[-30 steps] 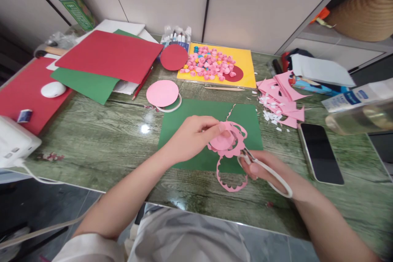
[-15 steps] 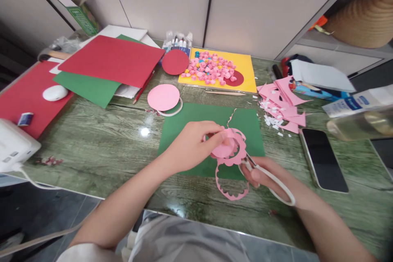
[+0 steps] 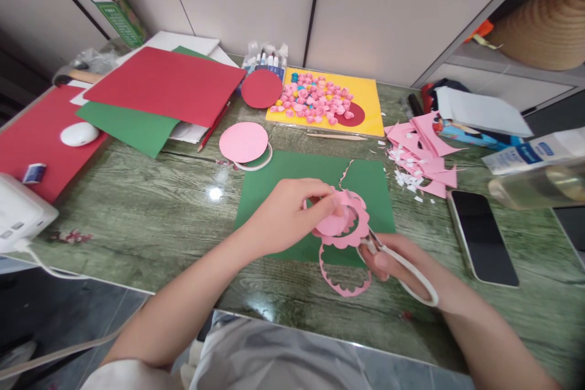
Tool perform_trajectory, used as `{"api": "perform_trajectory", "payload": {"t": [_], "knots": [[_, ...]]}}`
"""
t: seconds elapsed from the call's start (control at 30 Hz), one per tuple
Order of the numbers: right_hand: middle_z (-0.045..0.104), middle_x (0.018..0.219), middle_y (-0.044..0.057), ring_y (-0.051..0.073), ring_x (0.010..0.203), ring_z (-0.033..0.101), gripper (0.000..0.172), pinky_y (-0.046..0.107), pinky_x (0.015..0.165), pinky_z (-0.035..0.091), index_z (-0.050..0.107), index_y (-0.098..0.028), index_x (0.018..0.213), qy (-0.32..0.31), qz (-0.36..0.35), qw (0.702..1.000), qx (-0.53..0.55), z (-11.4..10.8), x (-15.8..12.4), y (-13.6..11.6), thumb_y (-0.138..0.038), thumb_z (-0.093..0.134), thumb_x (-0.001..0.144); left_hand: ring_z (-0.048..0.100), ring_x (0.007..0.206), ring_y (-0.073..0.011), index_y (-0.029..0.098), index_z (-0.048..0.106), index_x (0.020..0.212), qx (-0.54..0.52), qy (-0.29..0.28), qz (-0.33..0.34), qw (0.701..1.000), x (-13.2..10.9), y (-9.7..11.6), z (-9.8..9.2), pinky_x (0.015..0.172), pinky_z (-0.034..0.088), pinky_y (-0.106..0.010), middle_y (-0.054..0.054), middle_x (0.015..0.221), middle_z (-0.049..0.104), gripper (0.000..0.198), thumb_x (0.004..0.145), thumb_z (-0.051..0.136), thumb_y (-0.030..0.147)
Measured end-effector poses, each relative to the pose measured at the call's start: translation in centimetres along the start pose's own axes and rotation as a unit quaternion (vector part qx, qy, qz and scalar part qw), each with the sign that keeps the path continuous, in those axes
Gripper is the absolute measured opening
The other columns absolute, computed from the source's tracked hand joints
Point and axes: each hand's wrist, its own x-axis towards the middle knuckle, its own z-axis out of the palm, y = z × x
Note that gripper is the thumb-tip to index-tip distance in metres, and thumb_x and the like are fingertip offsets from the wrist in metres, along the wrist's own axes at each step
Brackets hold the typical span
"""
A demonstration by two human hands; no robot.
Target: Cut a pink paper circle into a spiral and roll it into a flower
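Note:
Between thumb and fingers, my left hand point(image 3: 292, 216) pinches a pink paper spiral point(image 3: 361, 210) with a scalloped outer edge. A thin scalloped pink strip point(image 3: 346, 291) loops down from it toward the table's front edge. My right hand point(image 3: 388, 256) grips white-handled scissors point(image 3: 418, 274), their blades at the spiral's right edge and partly hidden by the paper. Beneath both hands lies a green sheet point(image 3: 274, 177). A short wavy pink scrap point(image 3: 346, 174) rests on it just beyond the spiral.
A pink paper circle point(image 3: 244, 142) and red circle point(image 3: 261, 89) lie beyond my left hand. Small pink rolled flowers point(image 3: 315, 97) cover part of a yellow sheet point(image 3: 365, 91). Pink and white scraps point(image 3: 425, 161) and a phone point(image 3: 484, 237) are at right; red paper point(image 3: 164, 85) is at left.
The pink spiral has turned slightly in my left hand, and its hanging strip has shifted a little left. The scissors stay at its right edge; the whole view has tilted slightly.

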Motion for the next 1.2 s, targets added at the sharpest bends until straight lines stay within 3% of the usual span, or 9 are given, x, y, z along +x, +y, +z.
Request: {"api": "perform_trajectory", "payload": {"t": [0.27,0.83,1.2], "knots": [[0.033,0.06,-0.003,0.011,0.055,0.028,0.047,0.026,0.05,0.02,0.038,-0.019,0.064,0.018,-0.002,1.0,0.013,-0.16,0.01,0.19,-0.061,0.039,0.086,0.044,0.063,-0.0091,0.014,0.049,0.06,-0.014,0.015,-0.016,1.0,0.0,-0.07,-0.13,0.061,0.033,-0.022,0.002,0.063,0.049,0.027,0.082,0.05,0.03],[0.03,0.06,-0.004,0.011,0.055,0.025,0.048,0.026,0.05,0.017,0.034,-0.02,0.062,0.013,0.024,1.0,0.008,-0.18,-0.14,-0.18,-0.062,0.041,0.083,0.041,0.062,-0.0092,0.015,0.047,0.063,-0.077,0.03,-0.035,0.996,0.01,-0.22,-0.22,0.054,0.032,-0.02,0.002,0.062,0.042,0.029,0.084,0.046,0.035],[0.027,0.06,-0.005,0.011,0.055,0.023,0.047,0.026,0.05,0.016,0.035,-0.019,0.064,-0.001,0.02,1.0,-0.014,-0.38,-0.18,0.17,-0.062,0.043,0.083,0.034,0.059,-0.0083,0.015,0.041,0.06,-0.064,0.065,-0.028,0.995,0.03,-0.09,-0.59,0.054,0.026,-0.023,0.003,0.059,0.034,0.033,0.085,0.045,0.037]]}}
